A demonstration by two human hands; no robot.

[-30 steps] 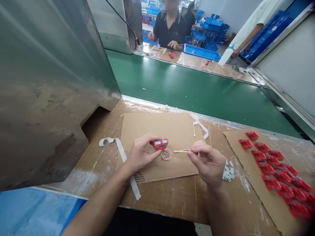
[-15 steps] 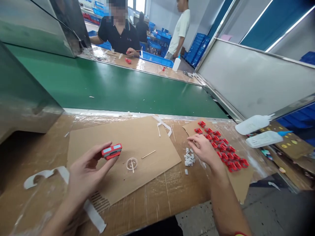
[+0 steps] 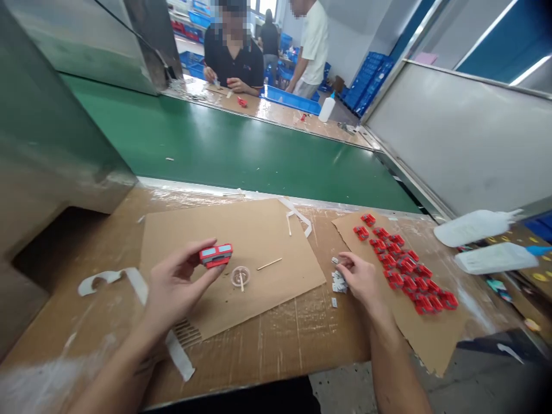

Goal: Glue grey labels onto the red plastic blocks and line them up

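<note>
My left hand [image 3: 183,282] grips a small red toy car [image 3: 215,255] with pale blue window panels and a grey lower part, between thumb and fingers above the cardboard sheet [image 3: 259,230]. My right hand [image 3: 361,277] is over a little pile of small grey-white pieces [image 3: 338,283], thumb and fingertips pinched together; what lies between them is too small to make out. Near my left hand, a clear round cup [image 3: 240,276] stands on the cardboard with a stick in it. A thin wooden stick [image 3: 269,264] lies to its right.
Several red toy parts [image 3: 405,264] cover a second cardboard piece [image 3: 425,345] at right. Two white squeeze bottles [image 3: 494,257] lie beyond them. A green conveyor belt [image 3: 241,149] runs across behind the table. Opposite, a person [image 3: 235,57] works at another bench; white strips [image 3: 101,278] lie at left.
My right hand has come down onto the pile of grey-white pieces and its fingers have closed. My left hand keeps the red toy car; the whole view has shifted slightly.
</note>
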